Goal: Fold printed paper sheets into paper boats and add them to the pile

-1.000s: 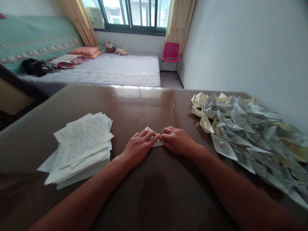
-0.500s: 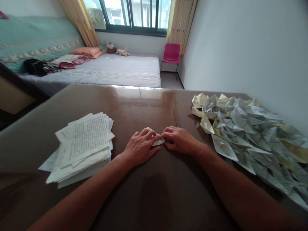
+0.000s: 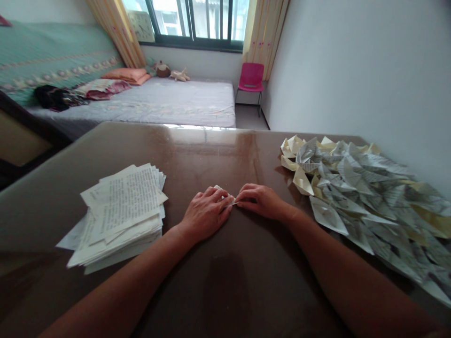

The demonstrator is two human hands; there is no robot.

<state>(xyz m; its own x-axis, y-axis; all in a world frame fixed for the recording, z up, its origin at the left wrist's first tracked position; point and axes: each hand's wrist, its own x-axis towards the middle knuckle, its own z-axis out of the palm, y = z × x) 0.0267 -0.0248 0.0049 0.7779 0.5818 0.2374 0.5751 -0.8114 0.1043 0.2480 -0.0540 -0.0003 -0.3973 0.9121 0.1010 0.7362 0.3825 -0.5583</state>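
A small folded piece of paper (image 3: 229, 199) lies at the middle of the table, mostly covered by my fingers. My left hand (image 3: 207, 212) rests over its left part, fingers and thumb closed on it. At the other end, my right hand (image 3: 259, 201) pinches the paper's right tip between thumb and fingers. Only a pale upper edge and a thin strip between the hands show. How the paper is folded under the left hand is hidden.
A stack of printed sheets (image 3: 123, 206) lies on the brown table (image 3: 197, 159) to the left. Many folded paper boats (image 3: 355, 188) are heaped on the right, by the white wall. Beyond the table stand a bed (image 3: 190, 101) and a pink chair (image 3: 251, 77).
My left thumb has drawn up against the fingers, and the flap of paper that showed between the hands now appears as a thin strip. My right hand has barely shifted.
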